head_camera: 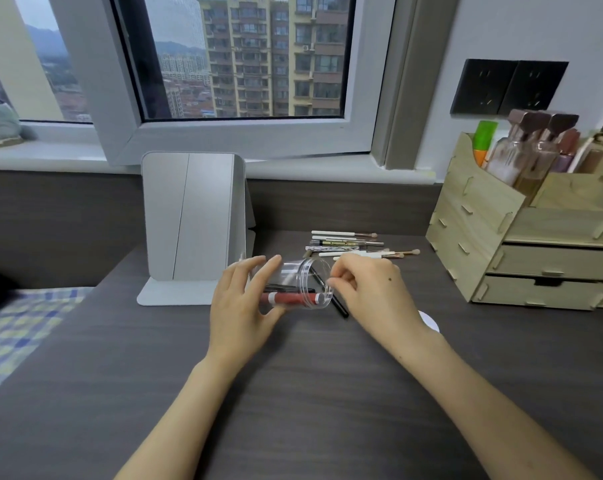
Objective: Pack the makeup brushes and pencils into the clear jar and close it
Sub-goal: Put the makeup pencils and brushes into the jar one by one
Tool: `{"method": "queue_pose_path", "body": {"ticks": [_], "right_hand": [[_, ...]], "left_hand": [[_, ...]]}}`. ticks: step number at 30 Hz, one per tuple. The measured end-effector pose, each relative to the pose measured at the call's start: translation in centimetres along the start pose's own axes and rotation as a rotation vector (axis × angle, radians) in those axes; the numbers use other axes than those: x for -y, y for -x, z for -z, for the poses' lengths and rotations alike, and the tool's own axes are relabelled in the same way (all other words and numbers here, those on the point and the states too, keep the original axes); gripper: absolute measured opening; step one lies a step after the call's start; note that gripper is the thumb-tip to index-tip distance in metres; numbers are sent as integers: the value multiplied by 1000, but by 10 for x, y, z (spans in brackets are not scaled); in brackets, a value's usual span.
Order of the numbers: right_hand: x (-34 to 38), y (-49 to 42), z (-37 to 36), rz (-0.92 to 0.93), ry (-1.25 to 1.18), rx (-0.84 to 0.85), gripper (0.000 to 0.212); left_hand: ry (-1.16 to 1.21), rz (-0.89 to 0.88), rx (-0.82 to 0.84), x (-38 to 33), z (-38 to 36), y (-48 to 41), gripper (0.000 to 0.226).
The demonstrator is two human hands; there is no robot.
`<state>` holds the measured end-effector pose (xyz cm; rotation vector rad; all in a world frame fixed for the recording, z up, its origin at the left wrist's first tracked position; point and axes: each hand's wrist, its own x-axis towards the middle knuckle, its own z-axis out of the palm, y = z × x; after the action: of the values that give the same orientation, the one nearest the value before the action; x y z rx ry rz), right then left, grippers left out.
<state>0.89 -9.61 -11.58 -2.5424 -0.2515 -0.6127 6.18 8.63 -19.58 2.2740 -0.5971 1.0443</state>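
left hand [239,299] wraps clear jar [301,284], tipped sideways, mouth toward right hand | right hand [369,289] fingertips pinched at jar rim; what they pinch, unclear | forearms above table [293,393]

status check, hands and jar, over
Left hand holds clear jar on its side, red pencil inside. Right hand pinching at the jar's mouth. Brushes on desk, unpacked. Nothing in the way.

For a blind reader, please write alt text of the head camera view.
The left hand holds a clear jar on its side above a dark desk, while the right hand pinches at its open mouth. More brushes lie behind.
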Motion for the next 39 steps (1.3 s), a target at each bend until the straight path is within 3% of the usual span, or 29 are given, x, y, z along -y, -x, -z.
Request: {"method": "queue_pose_path", "body": {"ticks": [3, 7, 12, 15, 20, 25, 29, 35, 39], "right_hand": [[-3, -1, -3, 32, 25, 34, 10], [-20, -1, -3, -172, -140, -139, 13], [-46, 1, -30, -316, 116, 158, 28], [-45, -3, -51, -322, 204, 202, 47], [-42, -10, -65, -336, 374, 266, 25], [-57, 2, -42, -427, 61, 65, 19], [-54, 26, 12, -295, -327, 33, 11], [-41, 40, 38, -10, -36, 46, 10], [-17, 28, 24, 65, -164, -7, 12]], "left_hand": [[-1, -12, 7, 0, 0, 1, 58], [-3, 15, -2, 3, 2, 0, 62], [-8, 83, -69, 4, 6, -4, 56], [-8, 127, -100, 3, 8, -5, 58], [5, 177, -122, 4, 11, -5, 59], [8, 176, -128, 5, 10, -6, 60], [-10, 168, -129, 6, 7, -4, 61], [-37, 41, -127, 7, 4, -3, 59], [-35, -29, -57, 3, 1, -1, 70]]}}
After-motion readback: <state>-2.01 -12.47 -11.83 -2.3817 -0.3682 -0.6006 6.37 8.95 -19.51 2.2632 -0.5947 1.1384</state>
